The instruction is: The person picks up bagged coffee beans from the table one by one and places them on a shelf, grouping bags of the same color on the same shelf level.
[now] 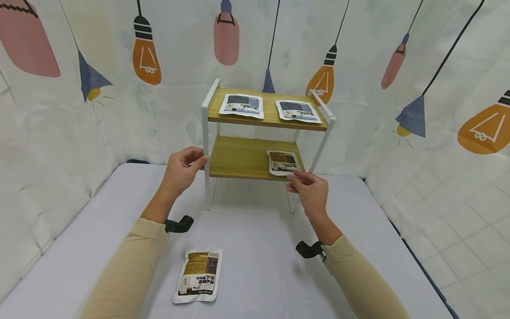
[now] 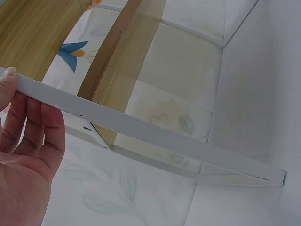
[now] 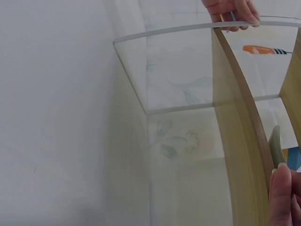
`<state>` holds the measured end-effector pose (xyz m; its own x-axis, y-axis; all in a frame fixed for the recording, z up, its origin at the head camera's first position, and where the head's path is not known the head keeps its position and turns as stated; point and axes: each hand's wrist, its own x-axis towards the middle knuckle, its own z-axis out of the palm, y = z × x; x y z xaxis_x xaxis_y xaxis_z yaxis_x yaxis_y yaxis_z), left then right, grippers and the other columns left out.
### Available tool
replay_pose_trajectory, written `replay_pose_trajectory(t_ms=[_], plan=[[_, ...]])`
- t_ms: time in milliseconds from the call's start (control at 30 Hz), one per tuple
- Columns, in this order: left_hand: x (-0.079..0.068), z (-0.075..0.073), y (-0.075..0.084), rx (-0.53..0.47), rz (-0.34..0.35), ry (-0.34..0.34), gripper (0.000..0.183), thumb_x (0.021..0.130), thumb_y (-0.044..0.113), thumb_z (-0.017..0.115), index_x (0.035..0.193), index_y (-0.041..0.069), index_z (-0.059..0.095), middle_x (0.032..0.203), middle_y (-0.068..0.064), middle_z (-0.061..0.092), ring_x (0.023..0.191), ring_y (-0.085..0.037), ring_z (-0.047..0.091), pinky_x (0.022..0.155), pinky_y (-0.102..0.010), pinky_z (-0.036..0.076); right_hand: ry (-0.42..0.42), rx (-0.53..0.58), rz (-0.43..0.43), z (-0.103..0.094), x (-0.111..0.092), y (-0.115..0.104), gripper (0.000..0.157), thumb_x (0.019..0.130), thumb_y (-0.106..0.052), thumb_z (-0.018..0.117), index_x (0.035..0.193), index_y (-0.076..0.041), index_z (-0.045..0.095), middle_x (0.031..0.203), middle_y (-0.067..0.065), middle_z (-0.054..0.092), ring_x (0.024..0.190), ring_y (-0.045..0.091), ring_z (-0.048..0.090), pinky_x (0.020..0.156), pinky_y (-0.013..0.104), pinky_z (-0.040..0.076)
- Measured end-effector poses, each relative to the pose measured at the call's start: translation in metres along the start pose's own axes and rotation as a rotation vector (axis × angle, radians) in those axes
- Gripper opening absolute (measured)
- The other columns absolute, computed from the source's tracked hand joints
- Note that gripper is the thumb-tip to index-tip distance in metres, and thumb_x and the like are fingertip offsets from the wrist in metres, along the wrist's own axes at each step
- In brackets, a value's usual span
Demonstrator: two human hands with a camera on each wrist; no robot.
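Observation:
A two-tier rack [image 1: 247, 173] with wooden shelves and white metal legs stands at the back of the table. My left hand [image 1: 184, 170] pinches its left front upright, thumb on one side and fingers on the other, as the left wrist view shows [image 2: 30, 141]. At the lower shelf's right front corner, my right hand [image 1: 312, 192] pinches the near edge of a brown-and-white pouch [image 1: 283, 161] that lies on that shelf. Only the pouch's thin edge [image 3: 276, 146] shows in the right wrist view, beside the fingertips.
On the upper shelf lie two blue-and-white pouches, one left [image 1: 241, 106] and one right [image 1: 299, 111]. Another brown-and-white pouch [image 1: 198, 275] lies flat on the white tabletop [image 1: 247, 248], near the left forearm. Printed cloth walls [image 1: 175, 110] surround the table.

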<state>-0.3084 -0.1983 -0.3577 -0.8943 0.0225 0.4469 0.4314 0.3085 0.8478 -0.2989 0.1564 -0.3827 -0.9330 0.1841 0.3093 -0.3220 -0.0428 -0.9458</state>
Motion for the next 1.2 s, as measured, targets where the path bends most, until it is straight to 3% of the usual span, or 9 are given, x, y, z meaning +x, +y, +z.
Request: replay_pose_trajectory(t_ms=[533, 867, 1200], plan=[[-0.001, 0.0, 0.002, 0.011, -0.014, -0.001, 0.032, 0.101, 0.03, 0.066, 0.121, 0.006, 0.07, 0.109, -0.011, 0.069, 0.097, -0.017, 0.066, 0.084, -0.014, 0.057, 0.004, -0.05, 0.039, 0.0, -0.008, -0.001, 0.033, 0.086, -0.013, 0.083, 0.112, 0.006, 0.074, 0.085, 0.007, 0.076, 0.068, 0.013, 0.076, 0.067, 0.029, 0.063], [-0.001, -0.001, 0.002, 0.009, -0.019, 0.0, 0.032, 0.101, 0.03, 0.066, 0.121, 0.006, 0.069, 0.109, -0.011, 0.069, 0.097, -0.018, 0.066, 0.084, -0.014, 0.057, -0.048, -0.053, 0.008, 0.0, -0.018, -0.001, 0.028, 0.087, -0.011, 0.082, 0.109, 0.005, 0.075, 0.096, 0.026, 0.075, 0.068, 0.014, 0.075, 0.068, 0.031, 0.064], [-0.001, -0.001, 0.002, 0.003, -0.006, -0.005, 0.033, 0.101, 0.028, 0.067, 0.122, 0.003, 0.068, 0.107, -0.011, 0.068, 0.096, -0.017, 0.066, 0.083, -0.014, 0.057, -0.125, -0.082, 0.06, 0.001, -0.032, 0.001, 0.03, 0.088, -0.012, 0.082, 0.114, 0.001, 0.074, 0.096, 0.015, 0.077, 0.074, 0.017, 0.076, 0.073, 0.031, 0.064]])
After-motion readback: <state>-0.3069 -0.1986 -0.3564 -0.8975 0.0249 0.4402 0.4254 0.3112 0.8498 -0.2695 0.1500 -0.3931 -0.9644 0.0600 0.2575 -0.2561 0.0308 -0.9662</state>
